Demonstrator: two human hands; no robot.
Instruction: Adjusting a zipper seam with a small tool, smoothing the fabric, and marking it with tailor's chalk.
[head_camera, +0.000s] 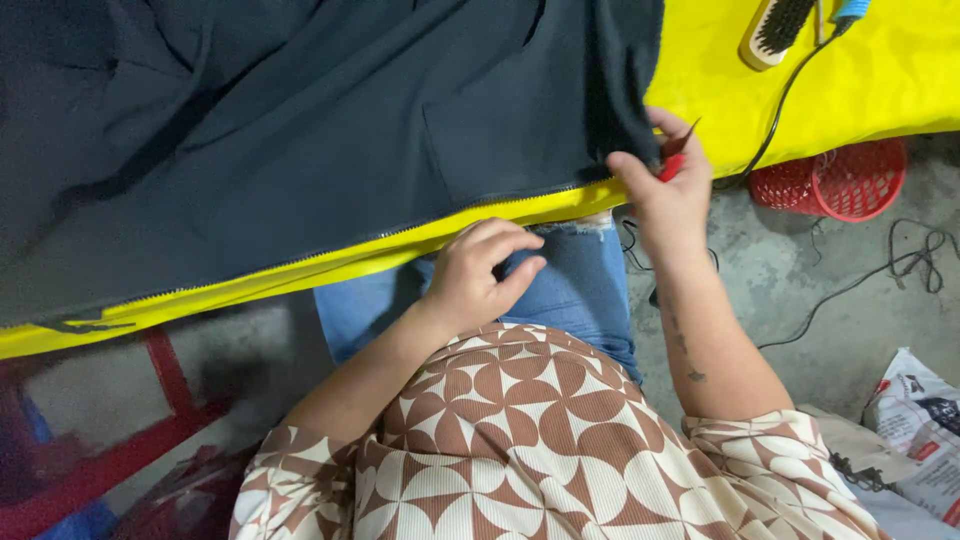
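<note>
A dark garment (300, 130) lies spread flat over most of a yellow-covered table (800, 90), its zippered hem running along the near edge, where a seated person can work it without reaching. Under the table on the left stands a red frame (160, 400), perhaps a stool. The left hand (480, 275) hangs just below the table edge, over the person's jeans-clad knee (570, 290); its fingers are curled loosely with thumb meeting forefinger, and I cannot tell whether anything small is pinched there. It does not touch the cloth. Further right, the right hand (665, 185) is closed around a small red-handled tool (675, 160), likely thread snips, its tip pointing up beside the garment's hanging corner; thumb and fingers press at that fabric edge, seemingly to steady it at the blade. At the table's far right lies a wooden brush (775, 30), with a black cord (775, 120) trailing off the edge. On the concrete floor below sits a red plastic basket (835, 180).
</note>
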